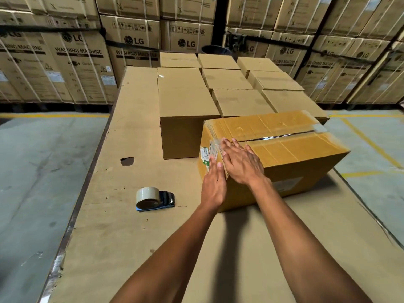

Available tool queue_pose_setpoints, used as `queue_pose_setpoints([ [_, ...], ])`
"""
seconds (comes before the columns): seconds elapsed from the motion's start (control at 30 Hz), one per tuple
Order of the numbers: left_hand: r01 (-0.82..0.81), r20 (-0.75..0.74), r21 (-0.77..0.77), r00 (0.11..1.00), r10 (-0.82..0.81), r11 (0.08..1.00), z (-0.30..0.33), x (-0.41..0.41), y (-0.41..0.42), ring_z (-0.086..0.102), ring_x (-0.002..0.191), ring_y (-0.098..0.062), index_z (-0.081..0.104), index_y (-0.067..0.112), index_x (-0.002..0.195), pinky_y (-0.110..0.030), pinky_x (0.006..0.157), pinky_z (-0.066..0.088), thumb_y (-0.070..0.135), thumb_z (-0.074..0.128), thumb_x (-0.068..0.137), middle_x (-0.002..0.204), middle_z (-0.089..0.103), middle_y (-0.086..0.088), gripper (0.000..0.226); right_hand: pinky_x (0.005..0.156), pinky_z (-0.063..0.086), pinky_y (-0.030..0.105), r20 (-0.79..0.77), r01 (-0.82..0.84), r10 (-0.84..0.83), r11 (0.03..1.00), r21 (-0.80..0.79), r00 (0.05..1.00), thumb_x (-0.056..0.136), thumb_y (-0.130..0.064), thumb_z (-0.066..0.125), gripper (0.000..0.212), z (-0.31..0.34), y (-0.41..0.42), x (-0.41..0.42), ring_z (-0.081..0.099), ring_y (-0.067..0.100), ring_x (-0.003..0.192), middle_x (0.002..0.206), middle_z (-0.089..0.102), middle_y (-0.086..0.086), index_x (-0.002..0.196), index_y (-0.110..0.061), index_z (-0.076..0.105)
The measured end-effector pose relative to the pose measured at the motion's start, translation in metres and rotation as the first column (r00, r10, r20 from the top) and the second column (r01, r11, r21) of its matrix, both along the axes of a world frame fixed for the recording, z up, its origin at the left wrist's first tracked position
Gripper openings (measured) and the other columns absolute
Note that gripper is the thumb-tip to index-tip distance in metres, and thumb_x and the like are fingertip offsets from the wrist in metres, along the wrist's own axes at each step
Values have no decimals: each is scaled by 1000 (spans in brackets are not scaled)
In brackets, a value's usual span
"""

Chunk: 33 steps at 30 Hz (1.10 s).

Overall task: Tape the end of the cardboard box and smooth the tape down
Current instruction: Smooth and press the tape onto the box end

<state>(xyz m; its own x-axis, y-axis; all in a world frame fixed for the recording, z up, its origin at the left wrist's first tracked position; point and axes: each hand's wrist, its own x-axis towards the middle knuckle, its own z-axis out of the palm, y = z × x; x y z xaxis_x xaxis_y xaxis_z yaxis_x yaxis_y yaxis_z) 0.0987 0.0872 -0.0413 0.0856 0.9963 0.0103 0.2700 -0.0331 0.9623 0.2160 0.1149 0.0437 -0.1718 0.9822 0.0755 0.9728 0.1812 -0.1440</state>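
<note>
Corrugated brown cardboard box (284,154) sits on the cardboard-covered counter (135,132), stiff yet dentable. Left hand (213,184) and right hand (241,164) press flat, gripping nothing, on slick clear tape (215,147) at its near-left end; best steadied by corners.

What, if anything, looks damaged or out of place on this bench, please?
The cardboard sheet covering the bench has a torn hole, left of the boxes. The box being taped has dented, creased top flaps, and its far tape end looks loose. The tape gun lies on its side.
</note>
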Motion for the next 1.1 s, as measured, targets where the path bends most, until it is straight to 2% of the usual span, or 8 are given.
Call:
queue_pose_setpoints([
  [0.17, -2, -75, -18, 997, 0, 1000, 3, -3, 9, 11, 167, -13, 16, 22, 174, -43, 136, 12, 75, 6, 103, 181, 12, 2, 89, 134, 5, 50, 15, 23, -22, 998, -58, 1000, 110, -47, 19, 66, -1, 6, 0, 4, 16, 165, 178, 7, -5, 170, -22, 12],
  [0.33, -25, 79, 110, 997, 16, 994, 29, 7, 25, -1, 165, -2, 5, 22, 173, -33, 136, 5, 61, 13, 111, 181, 2, 6, 74, 133, -7, 52, 86, -121, 128, 989, -79, 988, 112, -45, 18, 63, 13, 12, 6, -14, 13, 163, 177, -12, -11, 170, -31, -3],
  [0.6, -62, 139, 80, 989, 50, 995, 22, 12, 25, 6, 165, -2, 5, 33, 173, -38, 136, 13, 76, 9, 105, 181, 5, 13, 81, 133, -4, 51, 29, -109, 113, 987, -116, 993, 112, -45, 18, 61, 5, 18, 8, -8, 11, 163, 176, -4, -19, 169, -36, -3],
  [0.67, -62, 143, 74, 988, 51, 995, 23, 13, 24, 7, 166, -5, 6, 31, 174, -34, 136, 11, 71, 8, 108, 181, 7, 10, 77, 133, -4, 50, 17, -85, 87, 990, -114, 996, 112, -43, 18, 61, 5, 18, 7, -7, 12, 164, 176, -2, -18, 169, -35, -1],
  [0.8, -58, 55, -76, 997, 62, 995, 11, 7, 21, 20, 165, -16, 14, 31, 174, -33, 133, 17, 61, 8, 113, 180, 20, 6, 68, 133, -4, 49, -23, -25, 23, 993, -117, 999, 112, -39, 20, 60, 5, 17, 5, -4, 15, 164, 176, 0, -15, 169, -34, 4],
  [0.93, -36, -62, -58, 998, 33, 998, 8, -2, 26, 12, 167, -15, 9, 19, 174, -31, 132, 13, 48, 12, 117, 181, 9, 2, 64, 133, -6, 52, -17, 25, -26, 996, -91, 1000, 111, -41, 21, 61, 4, 17, 3, -10, 18, 164, 177, -2, -11, 170, -30, 5],
  [1.03, -82, 5, 78, 997, 82, 994, 22, 3, 29, 6, 166, -9, 3, 20, 174, -31, 134, 11, 50, 14, 116, 181, 2, 5, 66, 132, -8, 53, 1, -30, 30, 1000, -7, 1000, 112, -42, 18, 65, 3, 12, 5, -15, 15, 162, 176, -14, -13, 169, -29, -9],
  [1.1, -72, 68, 124, 996, 64, 990, 28, 9, 29, 5, 165, -4, 5, 22, 174, -28, 134, 10, 48, 15, 114, 181, 3, 8, 66, 132, -8, 51, 4, -77, 77, 997, -29, 997, 113, -41, 18, 62, 4, 10, 6, -10, 13, 163, 176, -11, -16, 169, -31, -6],
])
